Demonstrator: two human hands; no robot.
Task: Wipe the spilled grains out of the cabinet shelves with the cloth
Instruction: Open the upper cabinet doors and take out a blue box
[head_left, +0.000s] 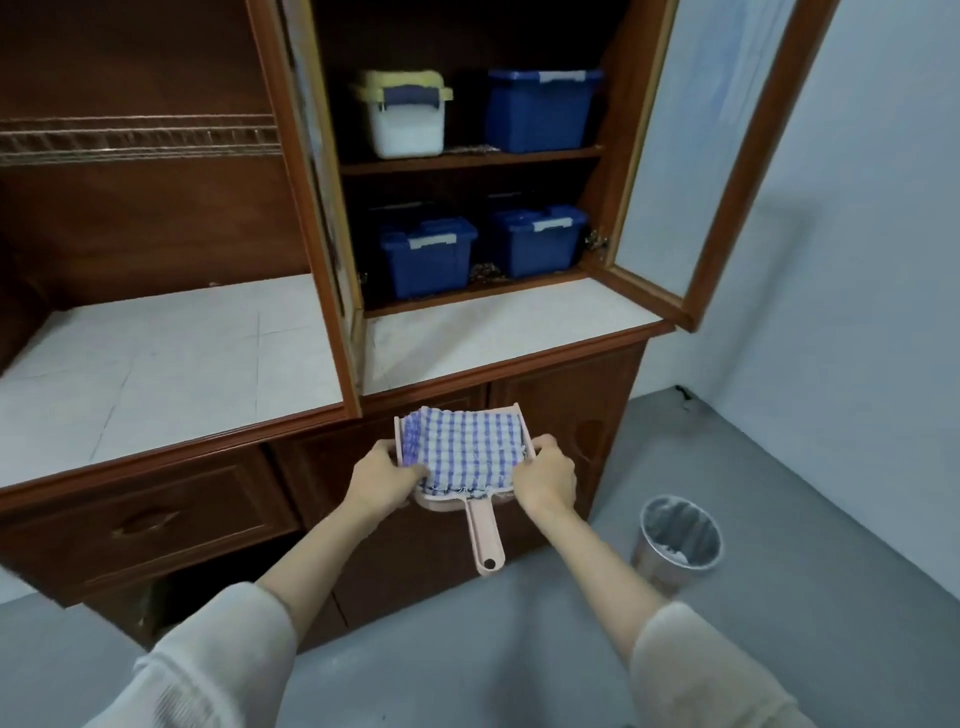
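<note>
A folded blue-and-white checked cloth (465, 449) lies in a pink dustpan (484, 540) that I hold in front of the cabinet's lower doors. My left hand (382, 478) grips the pan's left side with its fingers on the cloth. My right hand (545, 475) grips the pan's right side. The cabinet stands open above. Spilled grains (485, 271) lie on the lower shelf (457, 296) between two blue boxes. More grains (470, 150) lie on the upper shelf (467, 158).
A white box with a yellow lid (405, 117) and a blue box (540, 109) stand on the upper shelf. Two blue boxes (426, 254) fill the lower shelf. The open door (727, 171) juts right. A white counter (156, 364) is left. A metal bin (678, 540) stands on the floor.
</note>
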